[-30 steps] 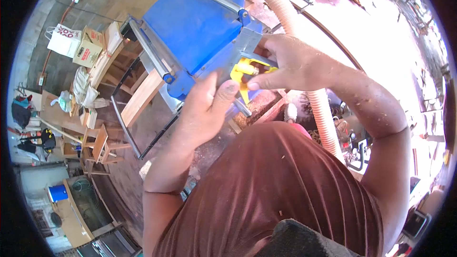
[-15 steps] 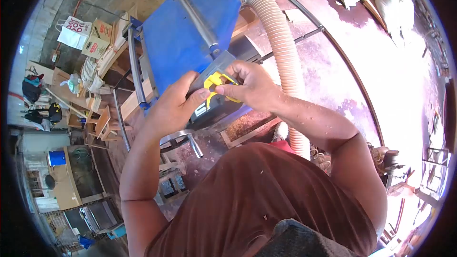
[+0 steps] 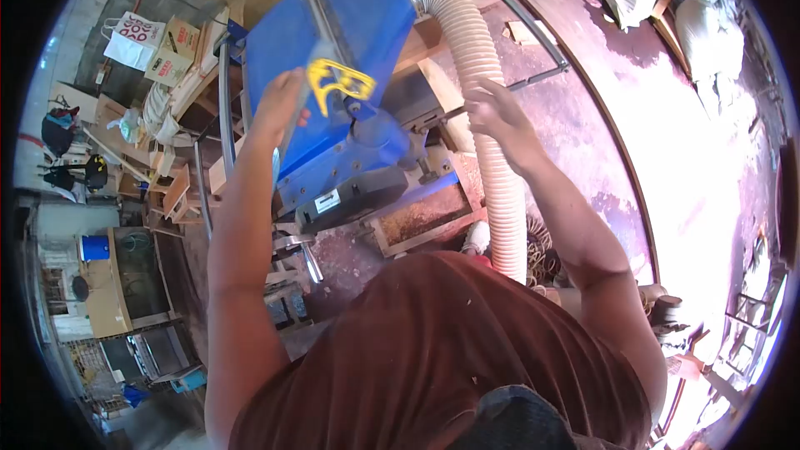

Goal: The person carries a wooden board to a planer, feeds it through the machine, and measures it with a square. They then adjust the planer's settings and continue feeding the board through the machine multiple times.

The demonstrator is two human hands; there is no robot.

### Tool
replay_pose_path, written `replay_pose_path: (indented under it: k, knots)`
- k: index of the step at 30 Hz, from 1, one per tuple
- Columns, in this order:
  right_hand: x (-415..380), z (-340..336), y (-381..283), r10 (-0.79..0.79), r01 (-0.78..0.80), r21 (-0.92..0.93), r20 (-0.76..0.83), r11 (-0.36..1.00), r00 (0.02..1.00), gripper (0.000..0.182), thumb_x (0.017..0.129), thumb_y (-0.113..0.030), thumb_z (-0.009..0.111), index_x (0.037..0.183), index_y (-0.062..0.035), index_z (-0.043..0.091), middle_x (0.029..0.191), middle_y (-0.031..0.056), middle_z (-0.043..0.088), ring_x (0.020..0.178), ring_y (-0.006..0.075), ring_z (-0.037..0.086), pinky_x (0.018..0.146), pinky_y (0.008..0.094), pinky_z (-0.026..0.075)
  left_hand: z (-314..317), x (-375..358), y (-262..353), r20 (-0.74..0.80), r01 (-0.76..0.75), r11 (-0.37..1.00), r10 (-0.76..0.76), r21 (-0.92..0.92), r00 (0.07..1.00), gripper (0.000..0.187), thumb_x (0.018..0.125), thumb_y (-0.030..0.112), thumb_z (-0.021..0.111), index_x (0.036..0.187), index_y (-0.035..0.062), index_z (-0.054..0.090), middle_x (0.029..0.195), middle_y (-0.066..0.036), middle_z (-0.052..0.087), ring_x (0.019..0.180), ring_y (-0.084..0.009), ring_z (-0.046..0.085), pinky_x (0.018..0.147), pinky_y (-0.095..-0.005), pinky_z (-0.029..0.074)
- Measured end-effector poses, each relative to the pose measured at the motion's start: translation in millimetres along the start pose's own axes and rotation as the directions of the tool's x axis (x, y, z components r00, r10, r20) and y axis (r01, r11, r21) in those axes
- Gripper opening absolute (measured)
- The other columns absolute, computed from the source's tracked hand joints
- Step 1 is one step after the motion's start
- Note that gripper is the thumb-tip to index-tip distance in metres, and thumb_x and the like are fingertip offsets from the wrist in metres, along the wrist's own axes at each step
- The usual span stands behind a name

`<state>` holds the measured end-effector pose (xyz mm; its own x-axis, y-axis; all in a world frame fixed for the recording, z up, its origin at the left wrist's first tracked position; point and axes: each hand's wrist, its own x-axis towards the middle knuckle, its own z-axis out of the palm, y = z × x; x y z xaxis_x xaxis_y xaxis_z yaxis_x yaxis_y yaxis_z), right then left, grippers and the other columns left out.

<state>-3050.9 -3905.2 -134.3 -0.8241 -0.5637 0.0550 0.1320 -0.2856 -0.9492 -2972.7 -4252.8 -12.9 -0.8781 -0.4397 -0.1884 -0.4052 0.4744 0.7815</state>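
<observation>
Evidently, the left hand point(image 3: 279, 108), fingers curled, grips a tool point(image 3: 320, 79) by its blurred grey part, over the blue machine point(image 3: 279, 37). A firm hold and slow handling should spare the machine's roller point(image 3: 317, 8) a knock. Right of the machine, the right hand point(image 3: 502, 123), half open, apparently empty, is best kept clear.

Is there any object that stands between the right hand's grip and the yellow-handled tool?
Nothing visible stands between them. The right hand is open, with the pale hose appearing behind it; the yellow-handled tool is at the left hand, seen against the blue machine.
</observation>
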Motion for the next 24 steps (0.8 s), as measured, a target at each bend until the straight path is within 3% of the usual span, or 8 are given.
replay_pose_path:
  k: [2,5,12,14,15,17,21,24]
  knots:
    - [-15.7,-38.9,12.3,0.109,-0.106,0.029,-0.146,0.994,0.983,0.061,0.098,-0.037,0.054,0.146,-0.0056,0.031,0.132,0.0174,0.051,0.118,0.0263,0.054,0.094,0.0388,0.047,-17.8,36.3,-41.6,-0.174,0.110,0.938,-0.174,-0.328,0.969,0.034,0.099,0.038,0.049,0.101,0.0041,0.057,0.072,-0.004,0.053,0.054,-0.0132,0.051,0.047,-0.0290,0.045]
    - [-47.4,-89.0,53.3,0.257,-0.238,0.096,-0.326,0.966,0.910,0.061,0.099,-0.041,0.053,0.144,-0.0053,0.032,0.130,0.0176,0.053,0.113,0.0276,0.056,0.088,0.0399,0.049,-25.7,72.4,-94.0,-0.302,0.119,0.859,-0.300,-0.497,0.905,0.034,0.098,0.038,0.052,0.095,0.0045,0.056,0.070,-0.003,0.050,0.053,-0.0135,0.050,0.046,-0.0291,0.045]
    - [-87.4,-133.5,113.6,0.458,-0.407,0.214,-0.487,0.888,0.743,0.062,0.099,-0.046,0.049,0.142,-0.0034,0.034,0.129,0.0209,0.053,0.110,0.0314,0.058,0.085,0.0415,0.050,-26.0,125.7,-158.8,-0.408,0.171,0.917,-0.319,-0.359,0.855,0.046,0.092,0.044,0.059,0.105,-0.0001,0.054,0.072,-0.007,0.057,0.062,-0.0223,0.059,0.054,-0.0359,0.050]
    - [-87.0,-134.8,115.1,0.465,-0.418,0.212,-0.504,0.883,0.728,0.063,0.098,-0.047,0.050,0.141,-0.0029,0.035,0.129,0.0212,0.053,0.110,0.0315,0.059,0.085,0.0417,0.050,-30.0,138.8,-174.0,-0.498,0.275,0.916,-0.099,0.292,0.861,0.063,0.088,0.046,0.063,0.126,-0.0018,0.049,0.104,-0.021,0.064,0.097,-0.0365,0.064,0.080,-0.0492,0.052]
    - [-79.3,-132.2,110.6,0.440,-0.402,0.191,-0.511,0.896,0.739,0.064,0.098,-0.047,0.050,0.141,-0.0026,0.035,0.128,0.0210,0.053,0.109,0.0315,0.059,0.085,0.0416,0.050,-19.4,130.3,-159.2,-0.497,0.278,0.916,-0.105,0.288,0.861,0.063,0.088,0.046,0.063,0.126,-0.0018,0.049,0.104,-0.021,0.064,0.097,-0.0365,0.064,0.080,-0.0492,0.052]
    - [-61.6,-134.1,107.6,0.412,-0.383,0.168,-0.513,0.908,0.753,0.064,0.098,-0.048,0.050,0.140,-0.0024,0.035,0.128,0.0209,0.053,0.109,0.0315,0.059,0.085,0.0416,0.050,9.0,102.7,-97.4,-0.654,0.317,0.790,0.136,0.525,0.744,0.072,0.083,0.049,0.065,0.136,0.0029,0.046,0.137,-0.029,0.046,0.130,-0.0416,0.043,0.104,-0.0516,0.038]
    - [-21.0,-141.1,108.4,0.351,-0.330,0.133,-0.489,0.935,0.798,0.064,0.097,-0.048,0.052,0.140,-0.0023,0.036,0.125,0.0195,0.054,0.107,0.0299,0.059,0.083,0.0404,0.051,33.2,122.5,-61.4,-0.373,-0.267,0.827,0.480,0.495,0.794,0.067,0.084,0.051,0.065,0.134,0.0080,0.052,0.146,-0.025,0.037,0.137,-0.0407,0.033,0.111,-0.0461,0.031]
    - [31.1,-144.9,105.6,0.278,-0.257,0.111,-0.492,0.960,0.825,0.063,0.097,-0.046,0.053,0.139,-0.0024,0.037,0.124,0.0191,0.054,0.105,0.0284,0.059,0.082,0.0394,0.051,65.5,124.0,-26.7,-0.284,-0.288,0.815,0.470,0.503,0.835,0.066,0.084,0.049,0.065,0.136,0.0109,0.050,0.147,-0.026,0.036,0.139,-0.0410,0.029,0.113,-0.0457,0.029]
